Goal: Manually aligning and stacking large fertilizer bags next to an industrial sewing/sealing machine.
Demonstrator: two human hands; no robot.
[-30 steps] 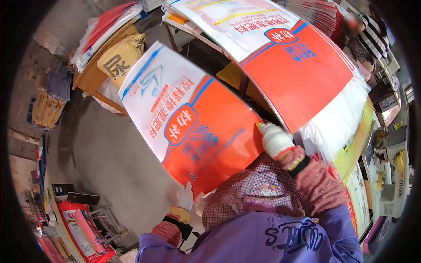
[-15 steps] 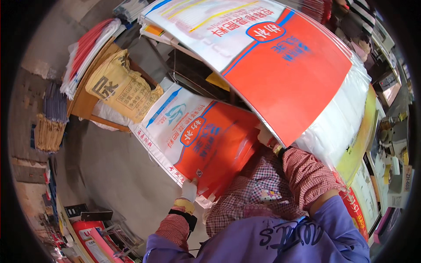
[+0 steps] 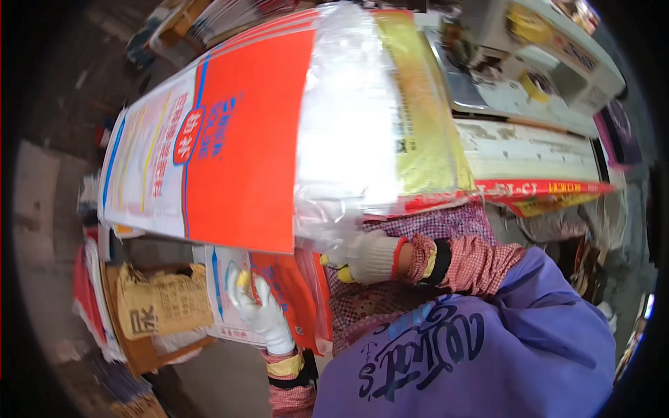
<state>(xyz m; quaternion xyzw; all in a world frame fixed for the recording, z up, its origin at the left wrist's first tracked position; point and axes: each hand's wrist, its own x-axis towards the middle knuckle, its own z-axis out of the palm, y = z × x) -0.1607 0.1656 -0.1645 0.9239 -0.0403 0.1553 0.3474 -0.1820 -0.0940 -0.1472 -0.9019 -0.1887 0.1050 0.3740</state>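
Observation:
A stack of red-and-white printed woven bags [image 3: 240, 160] hangs over the table edge, clear plastic liners [image 3: 341, 139] sticking out of its right end. My left hand [image 3: 263, 313], in a white glove with yellow fingertips, is raised over a lower pile of similar bags [image 3: 230, 306]. Its fingers are bent but apart, with nothing in them. My right hand [image 3: 376, 258], gloved too, is at the lower edge of the liners, close to my checked apron. Two of its yellow fingertips show apart. The liners touch or nearly touch this hand; I cannot see them gripped.
Right of the liners lies a yellow bag [image 3: 428, 118]. A white sewing machine [image 3: 557, 70] stands on the bench at the far right. At the lower left, a tan sack [image 3: 164, 299] drapes over a wooden stool [image 3: 132, 348]. More stacked bags [image 3: 237, 21] are at the back.
My view has swung to the right, bringing the sewing machine in. My left hand has come off the lower bag's edge and risen. My right hand has moved to the liners.

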